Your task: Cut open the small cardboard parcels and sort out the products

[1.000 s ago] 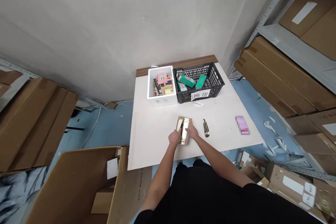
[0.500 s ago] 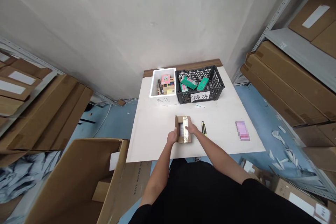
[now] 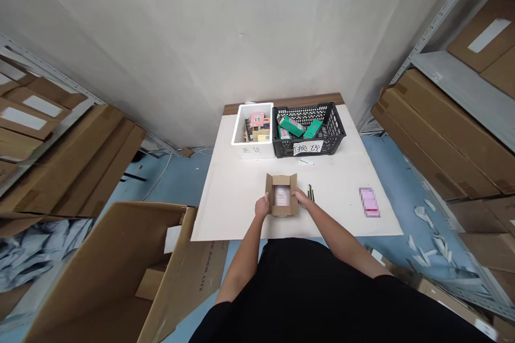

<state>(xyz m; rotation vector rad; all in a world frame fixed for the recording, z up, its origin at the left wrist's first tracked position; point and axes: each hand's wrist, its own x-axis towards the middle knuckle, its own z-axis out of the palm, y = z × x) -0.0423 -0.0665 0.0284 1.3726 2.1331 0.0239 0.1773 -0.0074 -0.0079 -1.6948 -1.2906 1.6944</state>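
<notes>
A small brown cardboard box (image 3: 282,210) stands on the white table with its flaps spread. Inside it lies a pale, whitish-pink item (image 3: 282,195) whose kind I cannot make out. My left hand (image 3: 262,206) grips the box's left side, its fingers closed at the flap. On the opposite side my right hand (image 3: 301,198) is closed on the right flap, fingertips at the inner edge. A yellow-and-black box cutter (image 3: 310,193) lies on the table just beyond my right hand.
At the table's back stand a white bin (image 3: 252,151) of small boxes and a black crate (image 3: 330,142) with green boxes. A blurred pink item (image 3: 369,202) lies at right. A large open carton (image 3: 100,268) stands left of the table (image 3: 225,198); loaded shelves flank both sides.
The right flap, with its shiny tape, has swung outward under my right hand, baring the inside of the box. My left hand stays at the left side. The view has shifted slightly.
</notes>
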